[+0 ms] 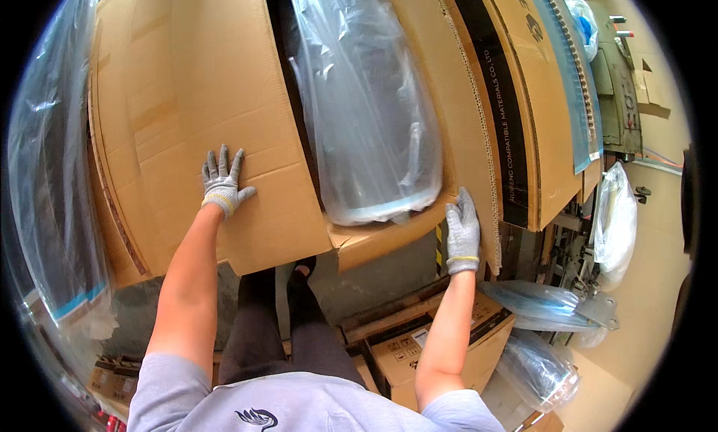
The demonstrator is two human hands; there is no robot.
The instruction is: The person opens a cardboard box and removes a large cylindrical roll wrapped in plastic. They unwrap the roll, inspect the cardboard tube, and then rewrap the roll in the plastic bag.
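Note:
A wide cardboard flap (172, 88) covers the left part of a large carton. My gloved left hand (222, 187) lies flat on this flap, fingers spread. Right of it, a clear plastic bag (374, 133) with a pale strip across its near end shows in the carton's gap; what it contains is hard to make out. My right hand (463, 234), in a matching grey glove with a yellow cuff line, rests at the near corner of the right cardboard flap (456, 95). Its fingers are stretched along the cardboard. A short near flap (389, 241) hangs below the bag.
Another carton (535, 95) with a black band stands at the right. Clear plastic wrap (56, 155) hangs at the far left. Below on the right are a closed carton (404, 357) and plastic-wrapped bundles (538, 365). A green machine (617, 95) stands at the upper right.

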